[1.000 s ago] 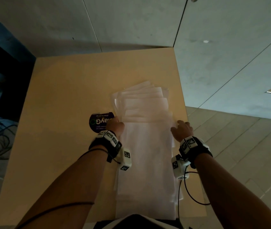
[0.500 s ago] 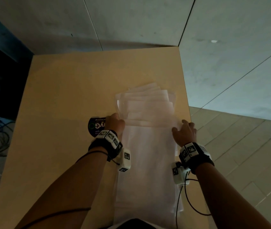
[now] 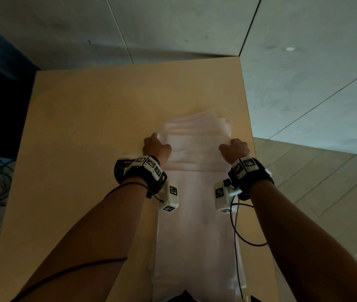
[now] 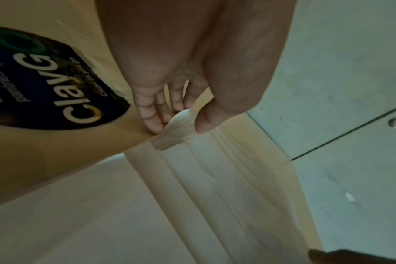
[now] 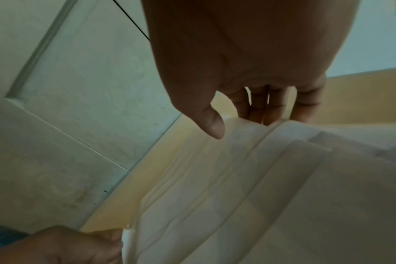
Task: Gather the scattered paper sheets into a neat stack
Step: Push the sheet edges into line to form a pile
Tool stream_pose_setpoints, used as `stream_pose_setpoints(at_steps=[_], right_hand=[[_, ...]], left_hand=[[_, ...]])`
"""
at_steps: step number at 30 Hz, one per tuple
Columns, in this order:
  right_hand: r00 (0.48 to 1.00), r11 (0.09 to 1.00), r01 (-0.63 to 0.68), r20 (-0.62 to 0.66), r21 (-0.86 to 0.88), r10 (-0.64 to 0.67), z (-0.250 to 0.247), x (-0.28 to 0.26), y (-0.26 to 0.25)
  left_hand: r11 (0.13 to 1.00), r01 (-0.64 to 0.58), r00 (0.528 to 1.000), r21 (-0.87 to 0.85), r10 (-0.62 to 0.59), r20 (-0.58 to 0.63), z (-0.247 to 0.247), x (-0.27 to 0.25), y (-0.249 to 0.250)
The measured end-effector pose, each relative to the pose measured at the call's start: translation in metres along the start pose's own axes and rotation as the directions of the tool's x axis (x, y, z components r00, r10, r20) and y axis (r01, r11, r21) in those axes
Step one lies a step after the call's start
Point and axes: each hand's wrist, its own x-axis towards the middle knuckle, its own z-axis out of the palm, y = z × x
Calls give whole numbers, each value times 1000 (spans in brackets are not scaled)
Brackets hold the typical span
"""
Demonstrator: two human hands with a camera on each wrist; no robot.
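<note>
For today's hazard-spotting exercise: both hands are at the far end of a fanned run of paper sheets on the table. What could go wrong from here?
1. The paper sheets lie close to the table right edge, so a sideways push may slide some off.
2. The left hand bends a sheet corner between thumb and fingers; it could crease.
3. Sheets nearest the person overhang the near edge and may slip off.

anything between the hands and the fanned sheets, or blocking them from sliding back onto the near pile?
Nothing visible. The left hand already pinches the left edge of the fanned sheets, and the right hand has its fingers at their right edge. Only paper lies between them and the near pile. The round dark sticker sits flat, left of the sheets.
</note>
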Motion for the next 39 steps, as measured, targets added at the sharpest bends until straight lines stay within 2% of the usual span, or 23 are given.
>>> stream_pose_setpoints(at_steps=[5, 10, 15, 19, 23, 25, 29, 33, 37, 39], right_hand=[[999, 1000, 2, -33, 14, -2, -3, 5, -1], [999, 999, 43, 21, 25, -43, -3, 4, -2], [999, 999, 20, -45, 27, -18, -8, 3, 9], [998, 998, 52, 20, 47, -53, -2, -1, 9], [999, 998, 22, -25, 56, -21, -9, -1, 25], [999, 999, 35, -23, 35, -34, -5, -5, 33], [998, 997, 60, 17, 51, -61, 3, -12, 40], [1000, 997, 24, -5, 76, -24, -3, -15, 51], [996, 999, 53, 65, 8, -53, 6, -24, 58], [998, 999, 46, 41, 21, -47, 3, -26, 59]], left_hand=[[999, 15, 999, -53, -17, -52, -6, 8, -5], [997, -33, 999, -73, 35, 35, -2, 8, 1], [991, 13, 1000, -134, -11, 16, -7, 9, 2], [983, -14, 995, -185, 33, 96, -1, 4, 7], [984, 37, 999, -172, -36, 5, -13, 5, 1], [988, 58, 998, -146, -57, 7, -12, 2, -2], [987, 3, 998, -159, 7, 63, -2, 1, -3], [986, 34, 999, -161, -32, 12, -6, -10, -6], [984, -56, 995, -170, 70, 77, 3, -20, -7], [984, -69, 996, -166, 78, 48, 2, -18, -8]])
